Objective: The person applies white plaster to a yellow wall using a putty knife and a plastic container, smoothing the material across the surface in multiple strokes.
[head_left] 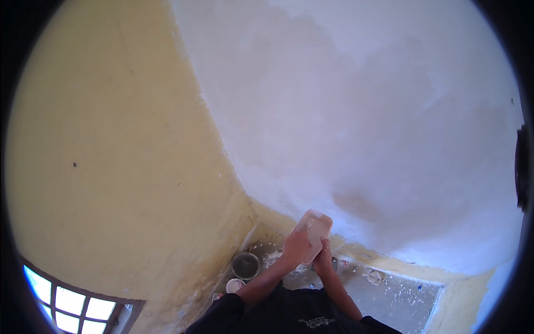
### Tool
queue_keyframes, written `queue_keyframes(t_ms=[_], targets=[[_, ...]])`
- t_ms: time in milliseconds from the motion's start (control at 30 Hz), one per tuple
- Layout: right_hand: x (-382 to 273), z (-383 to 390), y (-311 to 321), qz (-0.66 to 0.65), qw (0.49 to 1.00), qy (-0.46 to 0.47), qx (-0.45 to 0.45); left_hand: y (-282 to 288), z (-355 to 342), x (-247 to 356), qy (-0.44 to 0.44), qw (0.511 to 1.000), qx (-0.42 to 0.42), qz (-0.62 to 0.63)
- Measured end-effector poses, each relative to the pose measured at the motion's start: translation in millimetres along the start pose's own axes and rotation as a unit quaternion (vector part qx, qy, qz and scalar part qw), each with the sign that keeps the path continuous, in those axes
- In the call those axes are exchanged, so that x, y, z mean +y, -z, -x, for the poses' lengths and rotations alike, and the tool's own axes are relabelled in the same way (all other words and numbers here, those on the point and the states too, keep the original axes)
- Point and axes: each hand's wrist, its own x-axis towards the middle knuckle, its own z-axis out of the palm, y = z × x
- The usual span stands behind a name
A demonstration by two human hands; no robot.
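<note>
Plaster-smeared pale flat board (314, 227) in hands (303, 250)

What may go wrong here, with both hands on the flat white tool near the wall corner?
1. The flat white tool looks coated with white paste; lumps may drop onto the already spattered floor.
2. The left hand and right hand crowd together, so either grip may slip.
3. The grey bucket stands close below and might get knocked.
</note>
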Motion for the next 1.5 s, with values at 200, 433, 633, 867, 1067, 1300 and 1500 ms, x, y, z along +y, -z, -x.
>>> queue_keyframes(t_ms=[200, 433, 633, 867, 1067, 1300, 1500], targets=[[0, -3, 0, 0.008, 0.999, -0.012, -0.032, -1, 10, -4, -0.052, 0.998, 0.034, 0.026], [-5, -1, -21, -0.002, 0.997, -0.025, -0.075, -17, -6, -35, -0.092, 0.982, 0.076, 0.148], [-8, 5, -30, -0.008, 0.998, -0.02, -0.056, -2, -13, -74, -0.042, 0.948, 0.054, 0.31], [-46, 24, -7, -0.037, 0.995, -0.02, -0.095, 39, 18, -28, 0.065, 0.929, 0.071, 0.358], [-64, 28, 0, -0.042, 0.995, -0.024, -0.091, 57, 33, -3, 0.146, 0.819, 0.062, 0.552], [-46, 3, -1, -0.046, 0.996, -0.013, -0.079, 33, 9, -63, 0.134, 0.736, -0.057, 0.661], [-73, 23, 4, -0.074, 0.993, -0.017, -0.085, 102, -40, -41, 0.056, 0.719, 0.06, 0.69]])
